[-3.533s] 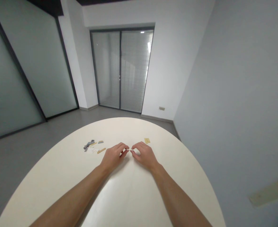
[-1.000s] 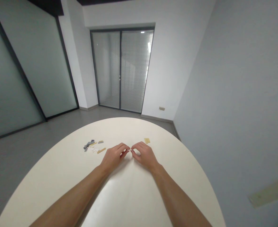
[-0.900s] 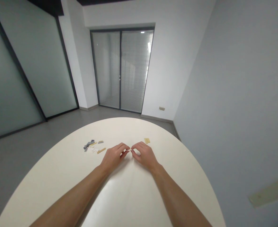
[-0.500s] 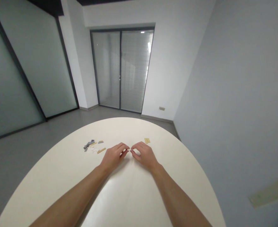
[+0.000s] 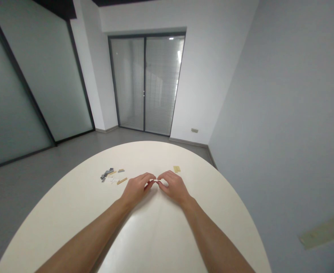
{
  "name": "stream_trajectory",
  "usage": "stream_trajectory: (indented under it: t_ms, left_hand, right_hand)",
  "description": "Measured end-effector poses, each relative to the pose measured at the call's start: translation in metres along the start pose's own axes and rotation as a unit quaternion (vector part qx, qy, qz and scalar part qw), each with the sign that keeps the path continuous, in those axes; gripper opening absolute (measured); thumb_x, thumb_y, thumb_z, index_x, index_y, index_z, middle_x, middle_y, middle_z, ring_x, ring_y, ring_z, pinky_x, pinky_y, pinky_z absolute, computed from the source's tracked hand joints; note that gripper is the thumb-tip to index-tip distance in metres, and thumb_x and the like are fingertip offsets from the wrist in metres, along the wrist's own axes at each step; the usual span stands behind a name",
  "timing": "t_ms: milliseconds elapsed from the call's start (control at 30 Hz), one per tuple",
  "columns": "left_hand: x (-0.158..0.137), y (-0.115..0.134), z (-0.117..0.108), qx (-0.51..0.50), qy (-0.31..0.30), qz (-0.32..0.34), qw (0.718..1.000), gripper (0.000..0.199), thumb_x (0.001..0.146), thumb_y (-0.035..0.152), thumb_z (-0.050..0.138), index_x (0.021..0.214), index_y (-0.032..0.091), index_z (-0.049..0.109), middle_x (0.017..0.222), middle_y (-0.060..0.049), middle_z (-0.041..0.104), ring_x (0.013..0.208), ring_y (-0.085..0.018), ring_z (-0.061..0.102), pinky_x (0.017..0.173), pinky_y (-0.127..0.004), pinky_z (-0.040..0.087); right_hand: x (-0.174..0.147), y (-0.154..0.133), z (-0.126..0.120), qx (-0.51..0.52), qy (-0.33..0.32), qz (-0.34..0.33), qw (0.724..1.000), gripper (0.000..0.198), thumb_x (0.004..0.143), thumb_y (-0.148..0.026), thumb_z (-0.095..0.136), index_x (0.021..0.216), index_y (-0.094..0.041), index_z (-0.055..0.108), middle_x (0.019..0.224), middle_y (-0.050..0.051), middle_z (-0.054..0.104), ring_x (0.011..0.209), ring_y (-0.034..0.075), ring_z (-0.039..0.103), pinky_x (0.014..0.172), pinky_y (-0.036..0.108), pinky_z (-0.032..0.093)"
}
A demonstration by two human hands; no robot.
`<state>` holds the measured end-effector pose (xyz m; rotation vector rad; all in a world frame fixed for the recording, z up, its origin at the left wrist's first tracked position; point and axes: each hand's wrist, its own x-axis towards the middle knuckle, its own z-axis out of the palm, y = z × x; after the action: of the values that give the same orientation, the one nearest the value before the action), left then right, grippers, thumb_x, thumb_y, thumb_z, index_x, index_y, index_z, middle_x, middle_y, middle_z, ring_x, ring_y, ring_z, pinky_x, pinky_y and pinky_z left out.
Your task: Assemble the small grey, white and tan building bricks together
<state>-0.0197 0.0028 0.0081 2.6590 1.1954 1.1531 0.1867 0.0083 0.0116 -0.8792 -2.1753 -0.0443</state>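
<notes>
Above the middle of the round white table (image 5: 161,227), my left hand (image 5: 138,187) and my right hand (image 5: 174,185) meet at the fingertips. Between them is a small whitish piece (image 5: 156,180), pinched by both hands; its exact kind is too small to make out. Just left of my left hand lies a tan strip-like piece (image 5: 121,181). Beyond my right hand, a flat yellowish piece (image 5: 176,168) rests on the table.
A loose group of small grey pieces (image 5: 107,173) lies at the left, with white bits (image 5: 113,181) beside it. A short grey and tan piece (image 5: 121,170) sits nearby. Walls and a glazed door (image 5: 144,83) stand beyond the table.
Both hands hold nearly the same place; only the fingertips have shifted very slightly around the small piece. The pieces on the table have not moved.
</notes>
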Motion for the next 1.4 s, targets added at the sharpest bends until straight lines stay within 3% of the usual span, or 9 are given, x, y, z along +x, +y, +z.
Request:
stream_trajectory:
  t_ms: [500,833,1400]
  left_hand:
    - [-0.0006,-0.0026,0.0028,0.033,-0.009,-0.027,0.999,0.015,0.093,0.019,0.053,0.100,0.023,0.065,0.089,0.000,0.074,0.077,-0.014,0.069,0.069,-0.024,0.050]
    - [-0.0015,-0.0023,0.0008,0.031,-0.026,-0.041,0.998,0.017,0.092,0.015,0.052,0.102,0.025,0.061,0.097,0.002,0.071,0.078,-0.013,0.067,0.067,-0.023,0.047]
    - [-0.0008,-0.0031,0.0026,0.029,-0.011,-0.032,0.999,0.017,0.093,0.016,0.053,0.104,0.025,0.063,0.102,0.001,0.069,0.077,-0.012,0.066,0.066,-0.022,0.048]
  right_hand:
    - [0.0006,-0.0015,0.0006,0.005,0.021,-0.009,1.000,0.007,0.094,-0.027,0.060,0.094,-0.021,0.064,0.090,0.005,0.072,0.086,0.020,0.065,0.079,0.032,0.049]
    - [0.0024,-0.0033,-0.0009,0.006,0.022,-0.029,0.999,0.008,0.096,-0.024,0.057,0.095,-0.022,0.065,0.090,0.004,0.073,0.086,0.019,0.065,0.078,0.032,0.049]
    - [0.0012,-0.0017,0.0000,-0.012,0.007,0.003,1.000,0.005,0.090,-0.018,0.060,0.091,-0.022,0.063,0.089,0.004,0.071,0.086,0.020,0.064,0.079,0.031,0.049]
